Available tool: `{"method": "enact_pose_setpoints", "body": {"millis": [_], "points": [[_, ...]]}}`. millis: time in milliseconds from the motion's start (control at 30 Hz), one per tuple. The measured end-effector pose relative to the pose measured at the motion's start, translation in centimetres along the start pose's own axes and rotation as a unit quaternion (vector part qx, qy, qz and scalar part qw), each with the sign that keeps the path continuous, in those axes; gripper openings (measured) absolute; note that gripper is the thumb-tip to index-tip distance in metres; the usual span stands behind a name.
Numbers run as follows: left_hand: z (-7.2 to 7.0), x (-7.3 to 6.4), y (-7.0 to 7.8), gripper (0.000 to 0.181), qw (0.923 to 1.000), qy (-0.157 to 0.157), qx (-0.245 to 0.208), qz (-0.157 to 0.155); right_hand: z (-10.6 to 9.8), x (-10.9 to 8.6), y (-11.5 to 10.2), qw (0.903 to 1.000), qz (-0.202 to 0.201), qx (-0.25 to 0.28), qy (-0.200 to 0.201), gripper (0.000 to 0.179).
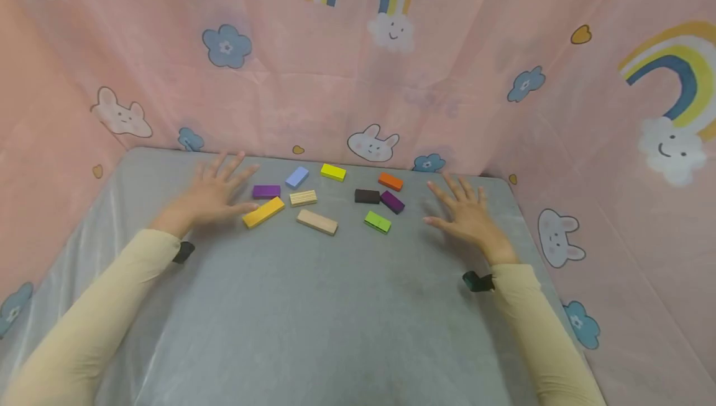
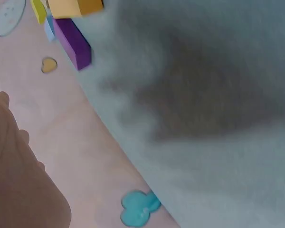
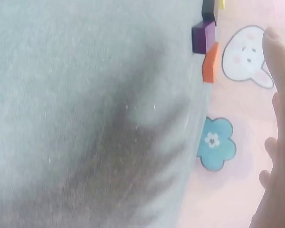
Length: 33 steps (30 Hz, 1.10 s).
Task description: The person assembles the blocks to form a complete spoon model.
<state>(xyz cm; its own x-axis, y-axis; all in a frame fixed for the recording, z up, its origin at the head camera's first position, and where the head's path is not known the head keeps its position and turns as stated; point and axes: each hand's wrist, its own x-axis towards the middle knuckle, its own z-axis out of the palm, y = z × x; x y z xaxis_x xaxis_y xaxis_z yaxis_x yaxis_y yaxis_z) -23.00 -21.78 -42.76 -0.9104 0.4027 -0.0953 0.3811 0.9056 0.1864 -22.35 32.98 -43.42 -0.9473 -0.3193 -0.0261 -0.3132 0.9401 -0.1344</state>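
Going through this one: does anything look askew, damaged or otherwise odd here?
No, nothing stands out. The blocks lie at mixed angles on the grey table, with no visible damage and none hanging over an edge. The left hand and right hand are spread open, holding nothing.

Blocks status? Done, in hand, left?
Done: no clear stack or row shows; the blocks lie scattered on the gray table. In hand: nothing; the left hand, near the yellow-orange block, and the right hand both have fingers spread. Remaining: probably most of the handling, since the blocks lie loose.
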Motion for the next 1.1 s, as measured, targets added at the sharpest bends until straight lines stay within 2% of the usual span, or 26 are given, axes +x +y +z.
{"method": "enact_pose_setpoints", "body": {"millis": [233,433,667,867,1100], "points": [[1.1,0.4,2.7,0.088,0.9995,0.006,-0.018,0.023,0.6,0.4,-1.0,0.9999,-0.013,-0.003,-0.005,0.087],[2.9,1.1,5.5,0.09,0.9991,0.016,-0.024,0.03,1.1,0.7,-2.4,0.9995,-0.027,0.009,-0.008,0.087],[4.5,1.3,9.1,0.086,0.997,0.045,-0.043,0.046,1.9,1.1,-3.5,0.9991,-0.04,0.005,-0.013,0.088],[5.8,0.9,12.4,0.086,0.9938,0.043,-0.103,-0.002,2.7,1.4,-4.1,0.9983,-0.056,0.014,-0.01,0.088],[7.3,0.7,15.2,0.095,0.9834,0.071,-0.162,-0.041,3.6,1.6,-5.0,0.997,-0.064,0.044,0.005,0.086]]}}
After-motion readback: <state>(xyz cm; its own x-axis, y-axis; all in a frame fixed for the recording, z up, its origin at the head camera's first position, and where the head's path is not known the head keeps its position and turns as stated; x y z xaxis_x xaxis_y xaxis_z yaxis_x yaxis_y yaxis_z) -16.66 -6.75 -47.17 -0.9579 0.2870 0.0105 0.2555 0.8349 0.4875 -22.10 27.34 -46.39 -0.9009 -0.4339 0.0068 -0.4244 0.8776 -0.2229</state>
